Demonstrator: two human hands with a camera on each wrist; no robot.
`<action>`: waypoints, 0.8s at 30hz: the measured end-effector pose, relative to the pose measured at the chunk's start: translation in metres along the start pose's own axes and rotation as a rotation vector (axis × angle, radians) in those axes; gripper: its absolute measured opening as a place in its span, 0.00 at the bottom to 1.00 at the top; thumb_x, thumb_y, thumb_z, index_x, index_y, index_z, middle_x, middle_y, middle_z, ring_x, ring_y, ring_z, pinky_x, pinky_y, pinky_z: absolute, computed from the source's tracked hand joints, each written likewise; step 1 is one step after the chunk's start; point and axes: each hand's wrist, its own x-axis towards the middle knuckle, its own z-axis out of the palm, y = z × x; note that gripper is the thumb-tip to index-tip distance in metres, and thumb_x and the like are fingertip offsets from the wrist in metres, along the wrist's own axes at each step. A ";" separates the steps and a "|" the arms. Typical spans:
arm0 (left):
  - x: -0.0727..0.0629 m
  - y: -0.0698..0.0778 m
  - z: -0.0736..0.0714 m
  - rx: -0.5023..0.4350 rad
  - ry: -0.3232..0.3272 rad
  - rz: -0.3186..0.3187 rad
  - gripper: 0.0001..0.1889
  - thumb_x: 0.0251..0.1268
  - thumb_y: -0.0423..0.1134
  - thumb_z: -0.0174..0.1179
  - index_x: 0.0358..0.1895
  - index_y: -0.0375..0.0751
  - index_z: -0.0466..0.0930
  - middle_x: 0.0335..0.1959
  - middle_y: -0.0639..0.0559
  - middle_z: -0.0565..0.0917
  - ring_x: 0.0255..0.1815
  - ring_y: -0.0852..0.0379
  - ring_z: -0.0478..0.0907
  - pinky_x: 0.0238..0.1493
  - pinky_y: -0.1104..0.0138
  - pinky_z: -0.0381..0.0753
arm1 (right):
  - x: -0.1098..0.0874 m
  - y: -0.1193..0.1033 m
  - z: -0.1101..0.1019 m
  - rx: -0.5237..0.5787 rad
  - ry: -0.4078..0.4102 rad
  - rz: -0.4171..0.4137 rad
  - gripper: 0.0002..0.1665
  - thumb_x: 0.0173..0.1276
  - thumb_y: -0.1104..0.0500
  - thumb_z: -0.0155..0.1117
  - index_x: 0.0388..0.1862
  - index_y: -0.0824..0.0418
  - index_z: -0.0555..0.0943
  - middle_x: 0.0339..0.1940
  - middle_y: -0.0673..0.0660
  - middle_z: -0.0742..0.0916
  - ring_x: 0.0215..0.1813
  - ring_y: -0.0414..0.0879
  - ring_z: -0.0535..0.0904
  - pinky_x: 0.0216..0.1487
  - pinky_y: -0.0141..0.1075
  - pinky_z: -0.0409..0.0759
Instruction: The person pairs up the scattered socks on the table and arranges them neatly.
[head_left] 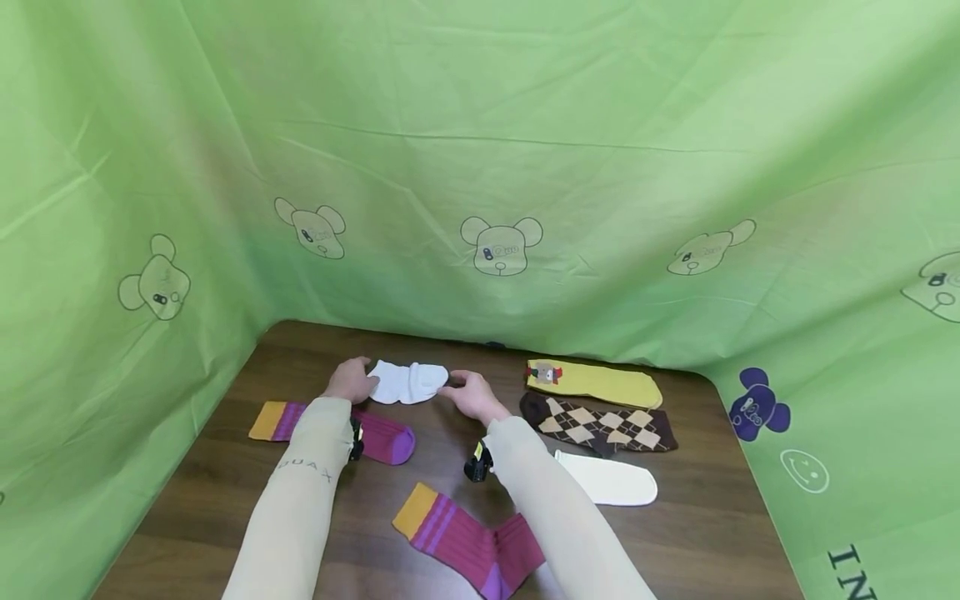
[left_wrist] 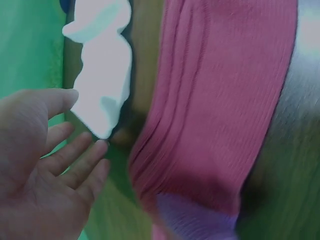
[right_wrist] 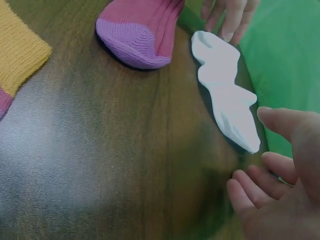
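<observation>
Head view. Short white sock (head_left: 407,382) flat on the brown desk (head_left: 363,521), between my two hands. Left hand (head_left: 350,382) at its left end, right hand (head_left: 476,398) at its right end. Nearer me than the white sock and partly left of it: a maroon sock (head_left: 382,435), orange cuff, purple toe, my left sleeve (head_left: 300,492) across it. A matching maroon sock (head_left: 465,537) lies farther toward me from the white one, bent, part hidden by my right sleeve (head_left: 566,508). Right of the white sock, well apart: yellow sock (head_left: 603,383), argyle sock (head_left: 600,425), plain white sock (head_left: 618,483), in a row coming toward me. Green cloth (head_left: 600,100) hangs behind the white sock.

Left wrist view. Fingers wide, thumb well off the rest; thumb tip at the short white sock's edge, pressure cannot be told. Maroon ribbing just beside the sock.

Right wrist view. Fingers wide here too, nothing gripped; thumb and fingertips either side of the short white sock's near tip. Left fingers show at its far end.
</observation>
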 end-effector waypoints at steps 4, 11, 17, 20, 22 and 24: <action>-0.003 0.002 0.006 0.003 0.002 -0.009 0.28 0.66 0.35 0.56 0.65 0.18 0.70 0.61 0.24 0.76 0.63 0.28 0.72 0.63 0.45 0.72 | 0.000 0.002 0.003 0.056 -0.016 0.009 0.34 0.71 0.58 0.68 0.68 0.76 0.72 0.63 0.70 0.81 0.67 0.60 0.75 0.68 0.47 0.70; -0.009 0.014 0.006 -0.016 -0.027 -0.001 0.21 0.60 0.33 0.57 0.54 0.23 0.81 0.53 0.29 0.82 0.56 0.32 0.77 0.58 0.48 0.76 | 0.000 0.000 0.006 0.207 -0.015 0.031 0.35 0.69 0.62 0.69 0.69 0.78 0.70 0.54 0.69 0.86 0.61 0.59 0.81 0.65 0.45 0.74; -0.011 0.019 0.013 -0.092 -0.004 0.015 0.08 0.58 0.30 0.57 0.39 0.31 0.81 0.41 0.36 0.83 0.45 0.39 0.78 0.50 0.51 0.77 | -0.003 0.002 0.009 0.263 -0.027 0.088 0.41 0.71 0.61 0.68 0.74 0.78 0.62 0.54 0.69 0.86 0.56 0.58 0.83 0.60 0.44 0.78; -0.008 0.021 0.016 -0.152 0.006 0.037 0.05 0.60 0.30 0.57 0.38 0.34 0.79 0.39 0.39 0.83 0.43 0.41 0.78 0.48 0.53 0.77 | -0.005 0.002 0.009 0.322 -0.030 0.115 0.43 0.70 0.63 0.68 0.75 0.80 0.58 0.53 0.69 0.86 0.54 0.60 0.84 0.56 0.44 0.81; -0.006 0.023 0.018 -0.191 0.012 0.050 0.03 0.62 0.30 0.56 0.37 0.36 0.79 0.37 0.41 0.83 0.42 0.43 0.78 0.46 0.55 0.77 | -0.007 0.003 0.010 0.358 -0.030 0.126 0.43 0.70 0.64 0.67 0.74 0.81 0.57 0.51 0.69 0.86 0.53 0.62 0.84 0.54 0.45 0.82; -0.006 0.026 0.018 -0.220 0.015 0.077 0.03 0.63 0.29 0.56 0.37 0.36 0.79 0.36 0.42 0.82 0.40 0.45 0.78 0.44 0.56 0.76 | -0.007 0.005 0.011 0.383 -0.027 0.135 0.43 0.70 0.65 0.67 0.74 0.82 0.57 0.50 0.70 0.87 0.53 0.62 0.84 0.54 0.45 0.82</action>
